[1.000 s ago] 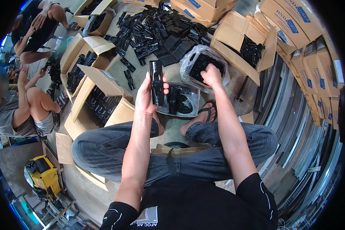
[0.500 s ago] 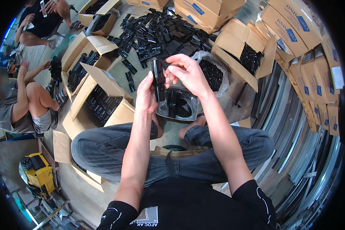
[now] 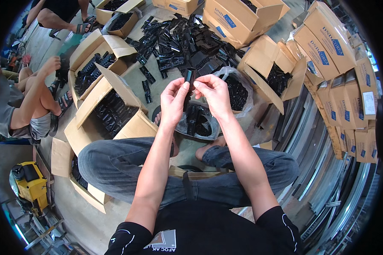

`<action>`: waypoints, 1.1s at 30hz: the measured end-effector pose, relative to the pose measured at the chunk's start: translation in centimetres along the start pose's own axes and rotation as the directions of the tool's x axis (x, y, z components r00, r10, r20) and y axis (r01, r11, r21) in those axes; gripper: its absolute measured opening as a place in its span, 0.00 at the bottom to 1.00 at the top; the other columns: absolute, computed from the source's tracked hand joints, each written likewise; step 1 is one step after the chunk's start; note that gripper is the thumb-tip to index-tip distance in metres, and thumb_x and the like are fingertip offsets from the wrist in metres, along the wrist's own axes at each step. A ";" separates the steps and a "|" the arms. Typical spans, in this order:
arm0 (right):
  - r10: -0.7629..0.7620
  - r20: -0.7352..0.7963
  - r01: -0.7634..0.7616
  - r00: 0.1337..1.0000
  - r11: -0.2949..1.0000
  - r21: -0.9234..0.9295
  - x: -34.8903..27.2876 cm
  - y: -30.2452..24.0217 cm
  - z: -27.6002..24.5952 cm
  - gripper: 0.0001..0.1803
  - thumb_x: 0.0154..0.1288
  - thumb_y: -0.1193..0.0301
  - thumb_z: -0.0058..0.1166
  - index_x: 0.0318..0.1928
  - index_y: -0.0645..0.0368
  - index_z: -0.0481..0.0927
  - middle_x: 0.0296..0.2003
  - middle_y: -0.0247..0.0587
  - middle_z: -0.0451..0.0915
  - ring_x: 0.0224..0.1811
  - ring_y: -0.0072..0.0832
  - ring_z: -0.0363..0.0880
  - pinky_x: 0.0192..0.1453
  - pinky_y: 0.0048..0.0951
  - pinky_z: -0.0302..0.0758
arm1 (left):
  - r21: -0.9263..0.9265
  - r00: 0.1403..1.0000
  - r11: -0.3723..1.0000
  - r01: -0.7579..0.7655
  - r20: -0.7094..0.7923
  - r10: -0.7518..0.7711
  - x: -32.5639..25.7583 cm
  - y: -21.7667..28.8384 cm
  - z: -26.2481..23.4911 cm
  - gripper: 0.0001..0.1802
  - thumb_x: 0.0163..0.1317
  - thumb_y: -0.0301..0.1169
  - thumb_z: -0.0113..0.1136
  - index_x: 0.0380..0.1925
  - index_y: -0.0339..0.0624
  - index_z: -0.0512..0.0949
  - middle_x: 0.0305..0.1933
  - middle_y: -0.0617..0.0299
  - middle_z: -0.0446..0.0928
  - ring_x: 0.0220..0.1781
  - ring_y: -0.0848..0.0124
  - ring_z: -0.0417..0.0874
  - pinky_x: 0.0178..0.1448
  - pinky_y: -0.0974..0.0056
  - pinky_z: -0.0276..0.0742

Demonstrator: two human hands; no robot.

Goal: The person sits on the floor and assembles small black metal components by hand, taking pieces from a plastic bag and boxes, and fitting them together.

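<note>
Gripping a long black part (image 3: pixel 187 88) in my left hand (image 3: pixel 172 103), I have the pinched fingertips of my right hand (image 3: pixel 214 94) close against its upper end; whether they hold something small, I cannot tell. Below the part sits a plastic-lined tub (image 3: pixel 182 129), then a clear bag (image 3: pixel 249 98) of black pieces, a floor heap (image 3: pixel 178 47) of similar parts, and a carton (image 3: pixel 224 26).
</note>
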State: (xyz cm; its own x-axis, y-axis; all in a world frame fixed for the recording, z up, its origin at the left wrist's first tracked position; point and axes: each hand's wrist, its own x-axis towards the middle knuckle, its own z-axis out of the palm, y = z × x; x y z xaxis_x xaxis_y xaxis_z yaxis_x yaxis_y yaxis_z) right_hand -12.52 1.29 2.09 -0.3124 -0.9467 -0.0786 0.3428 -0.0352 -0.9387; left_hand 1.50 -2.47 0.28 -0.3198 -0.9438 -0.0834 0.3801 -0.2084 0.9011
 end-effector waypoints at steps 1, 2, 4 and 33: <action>0.000 -0.004 0.000 1.000 1.000 -0.017 0.1 0.1 -0.3 0.05 0.67 0.78 0.60 0.42 0.66 0.81 0.32 0.35 0.82 0.30 0.17 0.79 0.31 0.20 0.78 | 0.066 0.999 0.997 -0.038 0.008 0.038 -0.1 0.0 0.3 0.15 0.70 0.29 0.62 0.52 0.31 0.77 0.46 0.59 0.83 0.46 0.75 0.84 0.52 0.70 0.79; -0.001 -0.008 0.001 1.000 1.000 -0.023 0.1 0.2 -0.6 0.05 0.67 0.78 0.60 0.42 0.66 0.81 0.32 0.35 0.82 0.30 0.17 0.79 0.31 0.20 0.78 | 0.130 0.997 0.989 -0.077 0.019 0.075 -0.2 0.1 0.5 0.15 0.70 0.28 0.62 0.51 0.31 0.77 0.47 0.58 0.83 0.47 0.75 0.83 0.52 0.71 0.78; 0.046 -0.037 -0.047 0.998 0.998 -0.031 0.0 0.2 -1.0 0.05 0.69 0.77 0.58 0.43 0.66 0.81 0.33 0.35 0.82 0.31 0.18 0.79 0.33 0.21 0.78 | 0.130 0.998 0.989 -0.069 0.012 0.068 -0.4 0.2 0.9 0.15 0.69 0.27 0.63 0.52 0.29 0.77 0.48 0.58 0.83 0.48 0.74 0.84 0.53 0.70 0.78; 0.054 -0.034 -0.043 0.998 0.963 0.268 -1.2 -0.1 -2.1 0.03 0.70 0.80 0.53 0.42 0.66 0.77 0.35 0.38 0.81 0.33 0.20 0.80 0.36 0.23 0.77 | 0.338 0.977 0.917 -0.213 0.085 0.195 -1.3 -0.3 2.7 0.23 0.63 0.22 0.68 0.57 0.29 0.75 0.51 0.57 0.79 0.50 0.72 0.83 0.56 0.68 0.79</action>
State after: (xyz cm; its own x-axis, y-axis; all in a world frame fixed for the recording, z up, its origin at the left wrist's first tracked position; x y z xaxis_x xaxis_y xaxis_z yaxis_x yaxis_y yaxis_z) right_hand -14.01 3.08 1.61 -0.3234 -0.9358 -0.1402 0.5805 -0.0792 -0.8104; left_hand -0.52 -0.45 1.27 -0.3125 -0.9409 0.1307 0.1232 0.0963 0.9877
